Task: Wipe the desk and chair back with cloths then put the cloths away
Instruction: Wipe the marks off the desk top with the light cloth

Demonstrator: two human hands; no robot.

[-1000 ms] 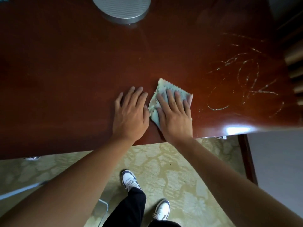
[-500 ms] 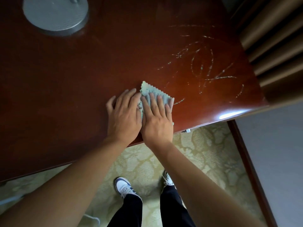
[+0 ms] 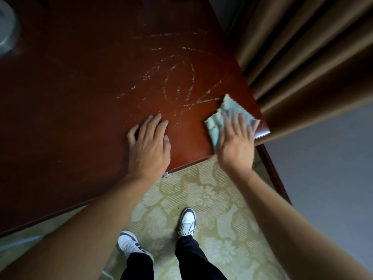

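Cloth [image 3: 232, 116] is pinned flat under my right hand [image 3: 235, 146] at the desk [image 3: 80, 98] corner, smears up-left; left hand [image 3: 149, 146] rests flat, empty.

dark red-brown desk [image 3: 80, 118], pale smears [image 3: 177, 83], cloth [image 3: 232, 114] at right corner, perhaps a lamp base [image 3: 6, 37] far left

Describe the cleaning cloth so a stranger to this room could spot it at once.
Start at the dark red-brown desk and follow its near edge to the corner beside the brown curtain. There, under the flat fingers of the right hand, lies the cloth. It is the only pale blue-green thing there, with zigzag-cut edges.
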